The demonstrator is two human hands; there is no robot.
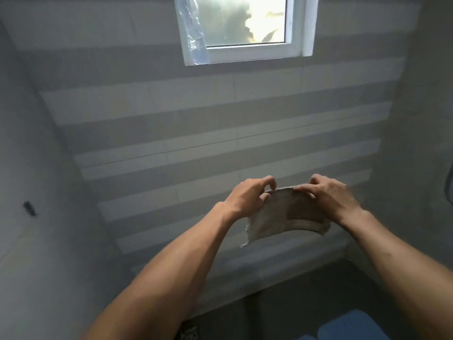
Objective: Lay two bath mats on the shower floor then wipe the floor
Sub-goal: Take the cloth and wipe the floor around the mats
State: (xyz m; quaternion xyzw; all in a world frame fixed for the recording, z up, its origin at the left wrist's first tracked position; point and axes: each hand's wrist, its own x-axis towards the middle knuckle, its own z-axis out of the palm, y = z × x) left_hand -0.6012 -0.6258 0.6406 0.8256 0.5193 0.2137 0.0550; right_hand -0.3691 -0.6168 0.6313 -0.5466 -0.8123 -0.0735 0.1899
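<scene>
I hold a small beige cloth (pixel 282 218) up in front of the striped tile wall, stretched between both hands. My left hand (pixel 247 198) pinches its upper left edge. My right hand (pixel 327 195) pinches the upper right edge. The cloth hangs down from my fingers with a frayed lower left corner. A blue bath mat (pixel 353 326) lies on the dark shower floor (pixel 306 298) at the bottom right; only part of it shows.
A white-framed frosted window (pixel 245 28) sits high on the back wall. A low tiled ledge (pixel 269 263) runs along the wall's foot. A floor drain (pixel 190 333) is at the bottom edge. Side walls close in left and right.
</scene>
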